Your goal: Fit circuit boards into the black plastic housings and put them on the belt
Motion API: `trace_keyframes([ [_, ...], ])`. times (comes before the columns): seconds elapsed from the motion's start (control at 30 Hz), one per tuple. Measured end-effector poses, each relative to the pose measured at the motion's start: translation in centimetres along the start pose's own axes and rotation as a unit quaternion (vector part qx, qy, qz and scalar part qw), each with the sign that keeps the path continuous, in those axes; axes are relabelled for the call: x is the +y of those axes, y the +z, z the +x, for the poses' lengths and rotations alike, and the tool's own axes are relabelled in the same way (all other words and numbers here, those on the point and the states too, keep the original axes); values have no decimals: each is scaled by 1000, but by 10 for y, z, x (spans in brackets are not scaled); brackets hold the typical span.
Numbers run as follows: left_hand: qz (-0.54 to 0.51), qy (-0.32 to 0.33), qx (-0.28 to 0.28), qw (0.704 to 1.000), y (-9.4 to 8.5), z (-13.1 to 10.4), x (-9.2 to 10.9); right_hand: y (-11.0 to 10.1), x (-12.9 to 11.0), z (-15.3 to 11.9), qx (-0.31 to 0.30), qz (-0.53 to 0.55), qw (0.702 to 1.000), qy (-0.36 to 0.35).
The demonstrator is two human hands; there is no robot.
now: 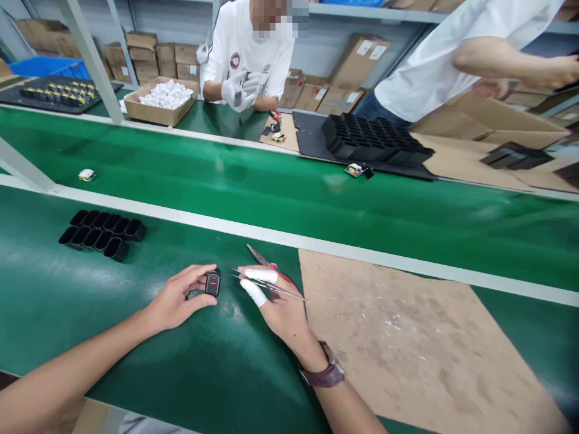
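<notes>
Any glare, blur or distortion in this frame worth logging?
Throughout the head view: glare on the green tabletop near the black piece in the left hand; far-right co-worker's forearm looks softly blurred; pixelation covers another co-worker's face; corners seem stretched.

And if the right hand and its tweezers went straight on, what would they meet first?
Probably the left hand, at its upper fingertip, or the top of the black casing it holds; depth is unclear here.

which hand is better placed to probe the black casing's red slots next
Probably the right hand: it holds tweezers with tips towards the black casing, which the left hand holds between fingers and thumb.
</notes>
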State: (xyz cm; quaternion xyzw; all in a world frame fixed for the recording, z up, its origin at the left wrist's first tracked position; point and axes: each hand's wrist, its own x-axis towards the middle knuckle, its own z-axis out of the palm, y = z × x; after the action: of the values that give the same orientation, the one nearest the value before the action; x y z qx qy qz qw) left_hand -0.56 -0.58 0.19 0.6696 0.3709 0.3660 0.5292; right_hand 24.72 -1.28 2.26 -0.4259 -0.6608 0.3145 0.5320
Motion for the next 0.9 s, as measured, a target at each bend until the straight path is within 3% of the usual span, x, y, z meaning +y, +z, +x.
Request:
trace_keyframes([
  [0.13,-13,-10,3,1000,0,0,-1,-3,6,-7,-85,-47,994,-40],
  [0.23,-14,-10,4,1000,1,1,0,-7,3,-12,-135,-58,989,-34],
  [0.43,-11,11,1,1000,2,2,0,7,-12,-12,-33,45,998,-40],
  [0.6,21,37,-5,999,2,0,-2,19,-18,-9,-47,90,994,-36],
  [0.9,79,64,-8,995,1,0,-4,20,-16,-7,-68,73,995,-22],
])
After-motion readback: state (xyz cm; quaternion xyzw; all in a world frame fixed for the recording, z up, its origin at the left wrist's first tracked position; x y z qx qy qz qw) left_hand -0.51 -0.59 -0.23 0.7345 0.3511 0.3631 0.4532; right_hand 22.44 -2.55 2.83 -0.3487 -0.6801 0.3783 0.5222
